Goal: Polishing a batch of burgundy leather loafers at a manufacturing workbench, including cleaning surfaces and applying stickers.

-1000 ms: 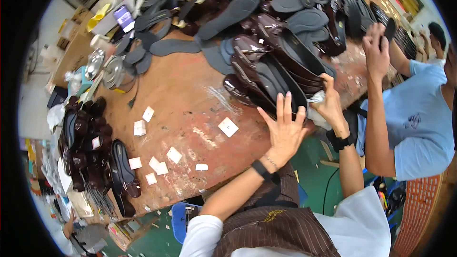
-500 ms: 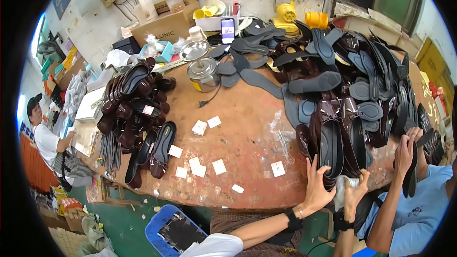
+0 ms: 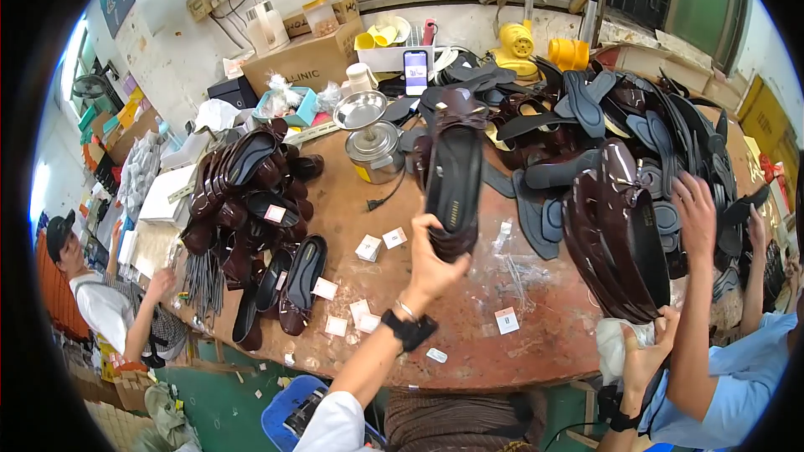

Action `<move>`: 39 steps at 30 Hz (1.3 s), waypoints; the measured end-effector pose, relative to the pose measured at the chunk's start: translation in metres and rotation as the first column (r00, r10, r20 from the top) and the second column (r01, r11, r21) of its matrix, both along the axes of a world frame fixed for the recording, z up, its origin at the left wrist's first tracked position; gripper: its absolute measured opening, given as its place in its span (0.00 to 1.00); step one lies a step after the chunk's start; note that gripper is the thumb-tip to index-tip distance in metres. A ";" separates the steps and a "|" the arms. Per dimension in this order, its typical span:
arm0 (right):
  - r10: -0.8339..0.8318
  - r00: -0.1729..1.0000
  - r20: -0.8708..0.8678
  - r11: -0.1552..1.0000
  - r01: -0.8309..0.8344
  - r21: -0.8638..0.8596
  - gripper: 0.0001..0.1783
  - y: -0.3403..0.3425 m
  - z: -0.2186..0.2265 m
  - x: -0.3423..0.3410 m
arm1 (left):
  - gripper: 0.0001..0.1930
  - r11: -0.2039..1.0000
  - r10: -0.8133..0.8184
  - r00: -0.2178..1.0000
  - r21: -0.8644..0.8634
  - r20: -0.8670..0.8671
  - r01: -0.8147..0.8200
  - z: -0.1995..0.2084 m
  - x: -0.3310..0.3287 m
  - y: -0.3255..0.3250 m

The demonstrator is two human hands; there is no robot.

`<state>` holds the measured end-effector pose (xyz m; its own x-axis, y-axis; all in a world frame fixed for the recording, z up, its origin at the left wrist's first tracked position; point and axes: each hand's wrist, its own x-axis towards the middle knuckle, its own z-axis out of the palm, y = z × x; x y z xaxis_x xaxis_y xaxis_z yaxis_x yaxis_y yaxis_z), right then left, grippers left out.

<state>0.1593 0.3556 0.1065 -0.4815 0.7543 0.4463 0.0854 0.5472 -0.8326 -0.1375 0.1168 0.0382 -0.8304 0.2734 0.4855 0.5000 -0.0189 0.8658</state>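
Note:
My left hand (image 3: 432, 269) is closed on the heel of a glossy dark burgundy shoe (image 3: 453, 177), raised above the middle of the table. The shoe's black insole faces up, and a bow shows at its toe end. My right hand (image 3: 646, 356) grips the heel of another burgundy shoe (image 3: 660, 264) at the right, toe pointing away. Bunched at that hand is a whitish cloth (image 3: 615, 341). More burgundy shoes (image 3: 593, 243) stand close against the right-hand one. Small white square tags (image 3: 507, 321) lie scattered on the brown table (image 3: 444, 310).
A heap of burgundy shoes (image 3: 251, 176) sits at the left, beside a metal tin (image 3: 374, 151). Grey insoles (image 3: 578, 100) pile up at the back right. A co-worker's arm (image 3: 699, 285) reaches in beside my right hand. Another person (image 3: 105, 293) is at the far left.
My left hand has moved left and away from me, carrying one burgundy shoe out from the pair. My right hand has shifted slightly right. The co-worker's hand has moved up and left, over the shoes.

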 end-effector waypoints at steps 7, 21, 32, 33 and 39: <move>0.167 0.983 -0.082 0.967 -0.179 -0.182 0.34 -0.040 0.022 -0.028 | 0.34 0.950 0.162 0.978 -0.248 -0.134 -0.191 -0.061 -0.044 -0.031; 0.594 0.803 0.051 0.791 -0.595 0.144 0.23 -0.138 -0.011 -0.043 | 0.45 0.808 -0.276 0.804 0.580 0.527 -0.103 0.042 0.164 -0.037; 0.305 0.887 -0.347 0.771 -0.444 -0.457 0.28 -0.059 -0.027 -0.040 | 0.64 0.691 0.445 0.885 -0.682 0.139 -0.240 0.038 0.189 -0.146; 0.336 0.889 -0.312 0.799 -0.444 -0.406 0.26 -0.062 -0.039 -0.048 | 0.64 0.602 0.453 0.890 -0.754 0.052 -0.262 0.024 0.193 -0.143; 0.535 0.815 0.220 0.823 -0.562 0.080 0.22 -0.148 -0.098 -0.122 | 0.61 0.472 0.493 0.870 -0.838 -0.005 -0.272 -0.027 0.203 -0.139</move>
